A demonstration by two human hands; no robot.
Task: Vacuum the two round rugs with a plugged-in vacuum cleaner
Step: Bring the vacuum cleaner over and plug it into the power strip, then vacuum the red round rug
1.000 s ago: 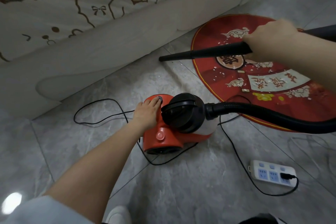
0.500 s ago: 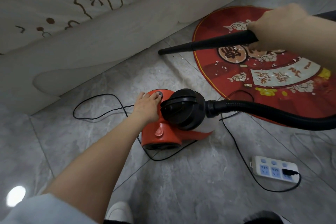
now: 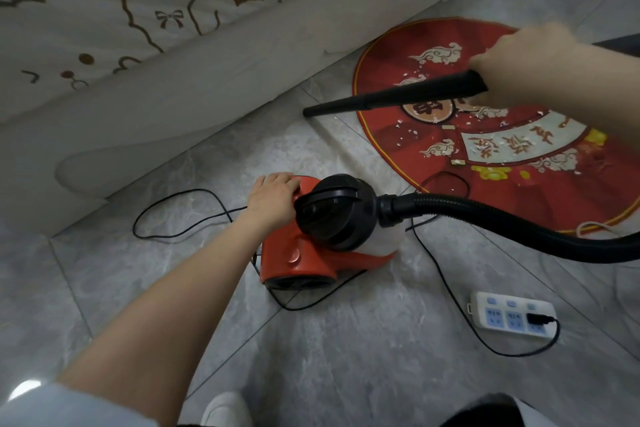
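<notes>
A small red vacuum cleaner (image 3: pixel 294 258) with a black round top sits on the grey tiled floor. My left hand (image 3: pixel 272 199) rests on its rear upper side, fingers laid flat over it. My right hand (image 3: pixel 526 64) grips the black tapered nozzle (image 3: pixel 391 97), which is held level above the floor, tip pointing left. A black ribbed hose (image 3: pixel 502 222) runs from the vacuum off to the right. A round red rug (image 3: pixel 408 146) with white scraps scattered on it lies under the nozzle. Only one rug is in view.
A white power strip (image 3: pixel 509 317) lies at the right with a black plug in it; the black cord (image 3: pixel 173 211) loops over the floor around the vacuum. A bed with a bear-print sheet (image 3: pixel 138 28) borders the far side. My white shoe (image 3: pixel 225 409) shows at the bottom.
My left hand has shifted slightly on the vacuum's top, now covering the round button. My right hand and the nozzle stay raised over the rug; the camera view has shifted a little.
</notes>
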